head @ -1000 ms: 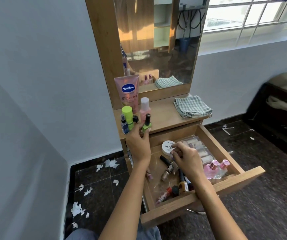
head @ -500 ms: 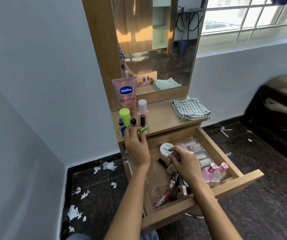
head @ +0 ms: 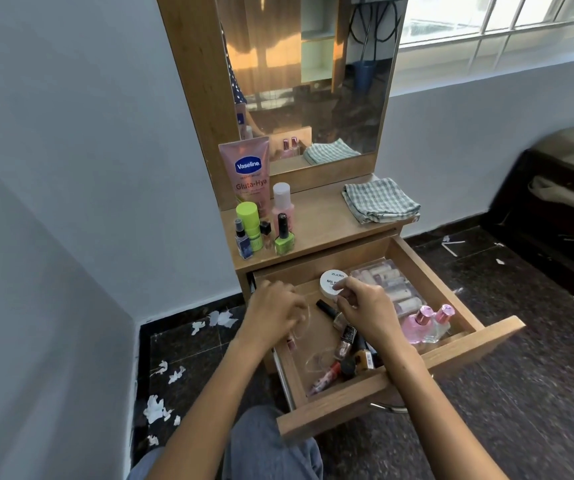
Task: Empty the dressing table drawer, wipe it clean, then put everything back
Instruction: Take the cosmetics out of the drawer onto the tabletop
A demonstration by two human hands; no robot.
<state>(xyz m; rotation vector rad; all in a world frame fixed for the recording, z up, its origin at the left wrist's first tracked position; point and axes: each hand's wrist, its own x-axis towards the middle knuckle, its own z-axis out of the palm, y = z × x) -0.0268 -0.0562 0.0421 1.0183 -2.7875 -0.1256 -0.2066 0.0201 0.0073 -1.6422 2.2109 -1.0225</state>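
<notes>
The wooden drawer (head: 399, 386) of the dressing table stands pulled out. Inside lie a white round jar (head: 330, 280), a clear box of small tubes (head: 391, 287), two pink perfume bottles (head: 422, 323), several nail polish bottles (head: 345, 337) and a lip gloss (head: 323, 377). My right hand (head: 365, 311) pinches the jar's near edge with thumb and forefinger. Blurred, my left hand (head: 273, 315) hovers over the drawer's left side with loosely curled fingers and holds nothing. A green nail polish (head: 283, 239) stands on the tabletop.
The tabletop also carries a Vaseline tube (head: 248, 171), a pink bottle (head: 282, 200), a green stick (head: 249, 220), a small blue spray bottle (head: 243, 242) and a folded checked cloth (head: 379, 200). Behind them stands a mirror (head: 313, 81). Paper scraps (head: 157, 407) litter the floor. A bed (head: 572, 174) is at the right.
My left hand let go of the green nail polish on the tabletop and came down over the drawer. My right hand moved from the nail polishes up to the white jar.
</notes>
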